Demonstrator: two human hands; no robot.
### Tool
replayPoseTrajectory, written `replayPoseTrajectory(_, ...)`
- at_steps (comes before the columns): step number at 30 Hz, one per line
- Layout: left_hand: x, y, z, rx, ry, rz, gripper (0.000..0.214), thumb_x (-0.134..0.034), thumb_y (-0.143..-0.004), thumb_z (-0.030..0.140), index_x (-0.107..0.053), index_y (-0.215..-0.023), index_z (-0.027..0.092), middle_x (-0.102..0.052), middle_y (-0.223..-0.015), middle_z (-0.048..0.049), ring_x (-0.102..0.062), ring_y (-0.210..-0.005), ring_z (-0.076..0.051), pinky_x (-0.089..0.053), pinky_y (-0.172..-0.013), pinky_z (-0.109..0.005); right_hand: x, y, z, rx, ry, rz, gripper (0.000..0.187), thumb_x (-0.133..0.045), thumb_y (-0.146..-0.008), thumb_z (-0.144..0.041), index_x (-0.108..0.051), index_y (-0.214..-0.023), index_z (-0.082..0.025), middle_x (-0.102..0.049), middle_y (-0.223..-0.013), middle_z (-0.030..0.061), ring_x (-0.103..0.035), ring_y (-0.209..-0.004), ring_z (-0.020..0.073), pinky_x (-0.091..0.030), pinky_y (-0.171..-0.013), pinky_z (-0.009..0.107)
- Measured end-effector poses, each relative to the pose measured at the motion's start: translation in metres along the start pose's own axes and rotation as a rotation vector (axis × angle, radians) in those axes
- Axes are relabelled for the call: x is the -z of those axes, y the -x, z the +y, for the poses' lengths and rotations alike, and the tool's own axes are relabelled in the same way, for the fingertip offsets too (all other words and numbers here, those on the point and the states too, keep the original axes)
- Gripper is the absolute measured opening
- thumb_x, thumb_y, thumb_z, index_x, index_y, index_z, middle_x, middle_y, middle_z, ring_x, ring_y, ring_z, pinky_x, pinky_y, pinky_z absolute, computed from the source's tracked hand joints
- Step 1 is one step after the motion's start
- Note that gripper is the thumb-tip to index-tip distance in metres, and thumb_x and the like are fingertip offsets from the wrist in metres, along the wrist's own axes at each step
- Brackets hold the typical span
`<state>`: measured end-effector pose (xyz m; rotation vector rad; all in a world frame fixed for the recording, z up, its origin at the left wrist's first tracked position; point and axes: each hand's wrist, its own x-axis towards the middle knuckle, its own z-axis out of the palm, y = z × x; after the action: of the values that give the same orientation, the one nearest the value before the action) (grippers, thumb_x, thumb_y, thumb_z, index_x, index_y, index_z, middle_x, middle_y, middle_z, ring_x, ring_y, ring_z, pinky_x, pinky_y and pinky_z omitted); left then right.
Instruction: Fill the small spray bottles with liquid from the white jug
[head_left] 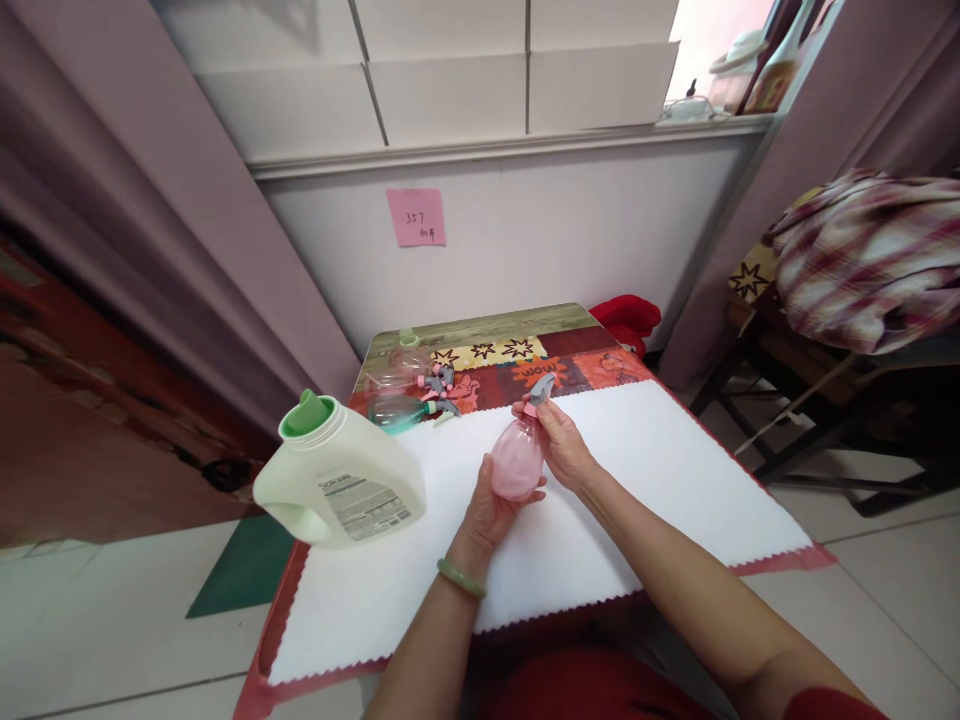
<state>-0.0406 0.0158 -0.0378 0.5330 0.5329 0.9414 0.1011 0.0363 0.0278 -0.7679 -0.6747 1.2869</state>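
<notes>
A pink see-through spray bottle [517, 462] is held tilted above the white cloth, its grey-and-pink spray head [541, 392] pointing up and away. My left hand [495, 505] cups the round body from below and the left side. Around the neck and collar of the spray head, the fingers of my right hand [561, 440] are closed. Left of my hands stands a large whitish jug [375, 480], uncapped, with a green spout [307, 412] in its mouth. Whether the spray head is fully screwed on I cannot tell.
Behind the jug lie a green spray bottle [397, 412] and clear pinkish bottles [397, 370] with grey spray heads. The white cloth [660, 480] covers much of the table. A pink note [416, 218] is stuck on the wall. Plaid fabric [870, 260] is piled at right.
</notes>
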Motion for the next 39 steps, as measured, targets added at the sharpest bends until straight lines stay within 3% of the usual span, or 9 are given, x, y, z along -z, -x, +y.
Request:
replayPoseTrajectory(6, -0.006, 0.0, -0.004, -0.157, -0.034, 0.09, 0.057, -0.078, -0.081, 0.042, -0.06, -0.131, 0.02, -0.063, -0.134, -0.014, -0.066, -0.107, -0.027, -0.061, -0.07, -0.033, 0.005, -0.005, 0.008, 0.034, 0.005, 0.084, 0.041, -0.083, -0.072, -0.052, -0.071, -0.097, -0.022, -0.078, -0.098, 0.0049, -0.07, -0.099, 0.0221, -0.049, -0.097, 0.038)
replayPoseTrajectory(11, -0.011, -0.001, -0.004, -0.238, -0.041, 0.098, 0.068, -0.09, -0.066, 0.026, -0.059, -0.126, 0.023, -0.058, -0.141, -0.012, -0.057, -0.125, -0.032, -0.059, -0.089, -0.042, 0.0, -0.005, 0.013, 0.092, 0.019, 0.204, 0.037, -0.085, -0.07, -0.048, -0.068, -0.092, -0.022, -0.077, -0.094, 0.0023, -0.069, -0.09, 0.019, -0.05, -0.089, 0.034)
replayPoseTrajectory(15, -0.012, -0.002, -0.004, -0.25, -0.034, 0.073, 0.075, -0.092, -0.061, 0.025, -0.058, -0.128, 0.022, -0.058, -0.141, -0.0143, -0.056, -0.129, -0.035, -0.055, -0.097, -0.047, -0.006, -0.004, 0.014, 0.104, 0.033, 0.294, 0.04, -0.088, -0.065, -0.044, -0.064, -0.087, -0.022, -0.072, -0.079, -0.0028, -0.064, -0.073, 0.016, -0.048, -0.075, 0.031)
replayPoseTrajectory(19, -0.01, 0.0, -0.005, -0.229, -0.056, 0.053, 0.078, -0.089, -0.067, 0.025, -0.054, -0.136, 0.023, -0.059, -0.141, -0.0154, -0.055, -0.13, -0.036, -0.057, -0.094, -0.048, -0.011, -0.004, 0.011, 0.082, 0.033, 0.325, 0.044, -0.091, -0.06, -0.042, -0.061, -0.086, -0.023, -0.067, -0.072, -0.0049, -0.06, -0.066, 0.0153, -0.047, -0.069, 0.031)
replayPoseTrajectory(27, -0.005, -0.003, -0.007, -0.247, -0.103, 0.036, 0.072, -0.086, -0.068, 0.022, -0.055, -0.133, 0.025, -0.058, -0.142, -0.0123, -0.056, -0.129, -0.034, -0.06, -0.091, -0.046, -0.017, -0.006, 0.006, 0.045, -0.013, 0.386, 0.051, -0.095, -0.051, -0.037, -0.061, -0.086, -0.023, -0.069, -0.076, -0.0039, -0.061, -0.069, 0.0147, -0.048, -0.072, 0.03)
replayPoseTrajectory(35, -0.011, 0.002, -0.002, -0.221, -0.113, 0.01, 0.069, -0.082, -0.075, 0.03, -0.056, -0.138, 0.023, -0.058, -0.143, -0.0159, -0.057, -0.129, -0.037, -0.057, -0.094, -0.049, -0.022, -0.001, 0.01, 0.173, 0.298, 0.352, 0.033, -0.08, -0.072, -0.051, -0.071, -0.085, -0.022, -0.068, -0.08, -0.0022, -0.058, -0.076, 0.0162, -0.046, -0.074, 0.029)
replayPoseTrajectory(39, -0.009, 0.001, -0.002, -0.203, -0.12, 0.018, 0.074, -0.084, -0.073, 0.034, -0.054, -0.14, 0.023, -0.056, -0.145, -0.0164, -0.053, -0.132, -0.038, -0.06, -0.09, -0.048, -0.013, 0.005, 0.006, 0.214, 0.409, 0.29, 0.037, -0.068, -0.083, -0.058, -0.072, -0.082, -0.021, -0.068, -0.074, -0.0016, -0.056, -0.071, 0.017, -0.044, -0.067, 0.029)
